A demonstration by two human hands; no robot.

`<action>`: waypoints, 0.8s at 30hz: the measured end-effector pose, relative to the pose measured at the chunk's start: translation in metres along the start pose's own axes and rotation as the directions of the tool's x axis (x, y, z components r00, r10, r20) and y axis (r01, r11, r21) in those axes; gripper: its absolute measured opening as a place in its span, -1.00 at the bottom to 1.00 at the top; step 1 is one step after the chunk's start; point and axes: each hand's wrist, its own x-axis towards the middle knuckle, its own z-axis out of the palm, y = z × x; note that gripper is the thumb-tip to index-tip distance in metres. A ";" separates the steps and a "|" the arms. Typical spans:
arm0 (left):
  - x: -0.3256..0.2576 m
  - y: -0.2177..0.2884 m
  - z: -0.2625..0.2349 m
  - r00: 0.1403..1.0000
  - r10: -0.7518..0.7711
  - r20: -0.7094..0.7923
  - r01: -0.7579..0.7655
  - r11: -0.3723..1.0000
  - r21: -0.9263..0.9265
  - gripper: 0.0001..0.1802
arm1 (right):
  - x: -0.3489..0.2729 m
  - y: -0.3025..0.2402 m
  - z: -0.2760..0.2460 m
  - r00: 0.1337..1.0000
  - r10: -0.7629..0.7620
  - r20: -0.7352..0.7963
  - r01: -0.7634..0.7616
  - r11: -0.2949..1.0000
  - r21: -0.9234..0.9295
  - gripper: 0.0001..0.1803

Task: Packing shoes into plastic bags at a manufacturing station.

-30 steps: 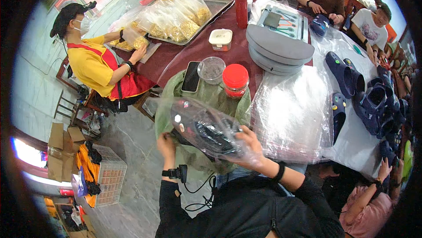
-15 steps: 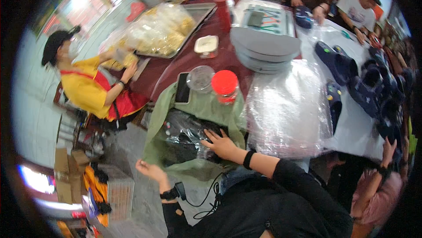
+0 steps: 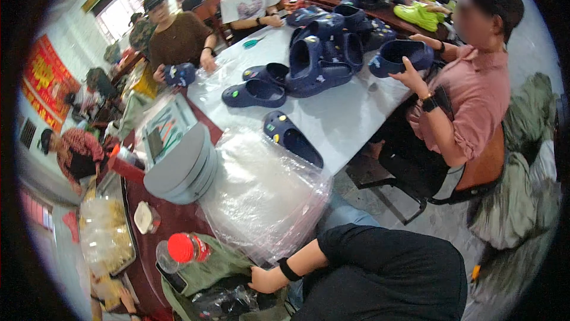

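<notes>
My right hand (image 3: 265,280), with a black band on its wrist, is closed at the right rim of a green fabric sack (image 3: 222,254). Its fingers curl onto the cloth. Inside the sack lie dark items in clear plastic (image 3: 222,303), beside and below that hand. My left hand is out of the picture. A clear jar with a red lid (image 3: 181,247) rests by the sack's far edge, next to a round clear container (image 3: 168,256). Right of the jar, a stack of clear plastic bags (image 3: 267,187) spreads over the table.
Navy clogs (image 3: 309,72) are heaped on the white-covered table (image 3: 237,116). At right, a seated co-worker in pink holds another clog (image 3: 399,59). Grey curved pieces (image 3: 184,169) and a white tub (image 3: 146,217) stand left of the bags. Green sacks (image 3: 504,202) lie at far right.
The view has swung to the right. My right hand has gone from lying spread on the plastic-wrapped items to the sack's rim. My left hand has left the picture.
</notes>
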 end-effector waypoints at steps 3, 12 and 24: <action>0.000 0.023 -0.007 0.995 0.097 0.007 -0.097 0.992 0.077 -0.71 | -0.047 0.017 -0.036 0.998 -0.012 -0.066 0.017 0.997 0.075 -0.51; 0.011 0.170 0.019 0.619 0.779 -0.102 -0.752 0.551 -0.362 -0.71 | -0.203 0.105 -0.078 0.415 0.523 -0.744 0.055 0.802 0.595 -0.65; -0.004 0.272 0.103 0.501 0.863 0.072 -0.855 0.506 -0.116 -0.54 | -0.361 0.274 -0.105 -0.507 0.673 -0.538 -0.319 0.434 0.843 -0.37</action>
